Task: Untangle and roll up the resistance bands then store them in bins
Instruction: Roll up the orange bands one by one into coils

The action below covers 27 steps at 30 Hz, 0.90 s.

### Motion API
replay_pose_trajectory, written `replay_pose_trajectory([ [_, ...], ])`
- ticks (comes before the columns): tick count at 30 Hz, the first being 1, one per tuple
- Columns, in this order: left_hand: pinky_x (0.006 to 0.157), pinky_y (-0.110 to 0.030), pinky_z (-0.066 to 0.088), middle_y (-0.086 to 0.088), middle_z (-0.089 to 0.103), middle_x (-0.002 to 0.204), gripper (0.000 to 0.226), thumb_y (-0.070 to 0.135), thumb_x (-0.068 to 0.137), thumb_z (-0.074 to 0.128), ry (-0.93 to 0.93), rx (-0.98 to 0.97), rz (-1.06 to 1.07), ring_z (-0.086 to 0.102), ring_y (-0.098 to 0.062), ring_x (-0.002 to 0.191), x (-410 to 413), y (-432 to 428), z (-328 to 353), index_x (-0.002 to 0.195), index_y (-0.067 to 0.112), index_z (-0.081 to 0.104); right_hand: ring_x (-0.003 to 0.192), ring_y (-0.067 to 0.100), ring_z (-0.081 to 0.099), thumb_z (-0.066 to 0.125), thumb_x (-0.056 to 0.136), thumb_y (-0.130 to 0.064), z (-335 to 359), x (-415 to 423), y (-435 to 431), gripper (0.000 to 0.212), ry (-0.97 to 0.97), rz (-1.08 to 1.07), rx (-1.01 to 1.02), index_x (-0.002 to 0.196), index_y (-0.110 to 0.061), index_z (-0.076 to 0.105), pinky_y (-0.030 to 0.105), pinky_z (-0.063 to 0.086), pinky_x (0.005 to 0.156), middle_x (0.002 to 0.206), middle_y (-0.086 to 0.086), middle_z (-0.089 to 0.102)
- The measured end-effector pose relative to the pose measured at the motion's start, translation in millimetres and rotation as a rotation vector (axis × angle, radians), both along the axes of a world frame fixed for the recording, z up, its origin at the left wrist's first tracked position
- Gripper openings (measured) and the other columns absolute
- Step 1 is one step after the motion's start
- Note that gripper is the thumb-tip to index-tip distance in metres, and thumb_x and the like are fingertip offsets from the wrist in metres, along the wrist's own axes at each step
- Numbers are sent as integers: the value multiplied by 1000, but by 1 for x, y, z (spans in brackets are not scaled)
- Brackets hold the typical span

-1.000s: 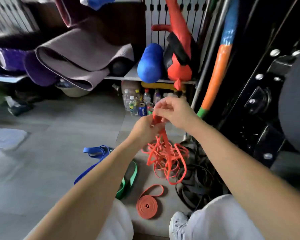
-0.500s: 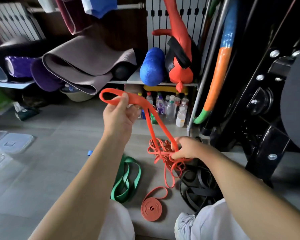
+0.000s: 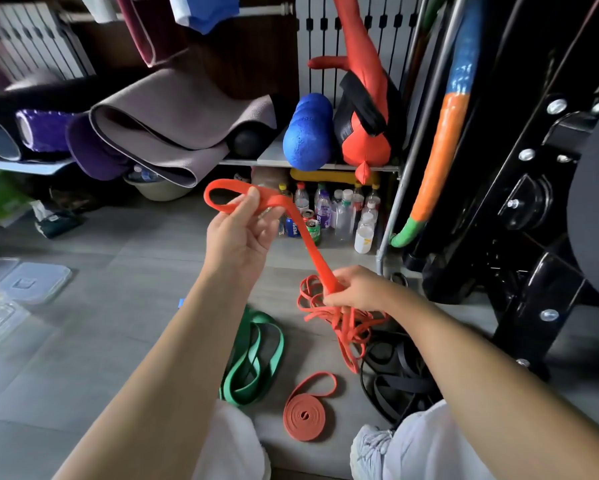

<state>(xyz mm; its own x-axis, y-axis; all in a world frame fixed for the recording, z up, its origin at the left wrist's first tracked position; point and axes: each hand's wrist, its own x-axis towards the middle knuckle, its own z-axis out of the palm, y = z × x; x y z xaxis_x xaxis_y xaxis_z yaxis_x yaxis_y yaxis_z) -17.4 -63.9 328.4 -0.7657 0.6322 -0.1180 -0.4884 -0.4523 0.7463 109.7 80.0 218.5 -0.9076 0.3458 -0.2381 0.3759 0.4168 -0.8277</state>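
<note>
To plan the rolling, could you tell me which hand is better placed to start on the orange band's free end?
Probably the left hand: it holds the looped end of the orange band, raised. The right hand grips the band low at the tangle, likely steadying it.

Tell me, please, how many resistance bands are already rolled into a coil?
1: the orange coil lies on the floor near the person's knees, right of the loose green band, with its tail unwound. More could be hidden from view.

Grey tiled floor (image 3: 93, 327), green band (image 3: 253, 362), rolled orange band (image 3: 305, 415), black bands (image 3: 395, 379), bottles (image 3: 343, 216)
</note>
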Motion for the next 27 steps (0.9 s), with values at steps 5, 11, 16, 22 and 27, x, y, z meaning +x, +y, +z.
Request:
replay_pose_trajectory([
  [5, 43, -18, 49, -3, 71, 69, 6, 14, 93, 56, 116, -128, 12, 69, -11, 58, -5, -5, -5, 89, 10, 56, 65, 12, 58, 53, 93, -32, -1, 18, 22, 15, -220, -108, 379, 78, -27, 53, 28, 47, 60, 73, -3, 58],
  [11, 43, -23, 51, -2, 70, 74, 10, 11, 93, 57, 485, -589, -43, 68, -9, 56, -8, -1, -21, 83, 13, 58, 66, 19, 63, 43, 99, -18, 77, 8, 18, 18, 681, -663, 190, 87, -31, 47, 39, 54, 67, 73, -4, 61],
  [16, 41, -22, 50, 3, 71, 72, 8, 14, 91, 58, 604, -627, -68, 68, -9, 55, 1, 8, -23, 84, 14, 61, 76, 20, 64, 40, 84, 5, 115, 12, -18, 34, 1081, -512, 258, 100, -23, 50, 35, 52, 69, 84, -12, 60],
  [22, 41, -22, 51, 4, 68, 62, 13, 10, 90, 58, 591, -664, 2, 68, -8, 53, -3, 2, -26, 78, 14, 58, 84, 37, 64, 48, 96, -28, 90, 26, -9, 19, 408, -464, 571, 110, -15, 54, 45, 49, 76, 86, 11, 68],
  [27, 42, -21, 50, 0, 68, 72, 10, 9, 91, 55, 520, -605, 59, 67, -9, 53, -11, -7, -28, 85, 17, 55, 84, 40, 63, 49, 94, -25, 79, 51, 11, 17, 261, -548, 717, 106, -13, 53, 45, 51, 70, 87, 15, 66],
])
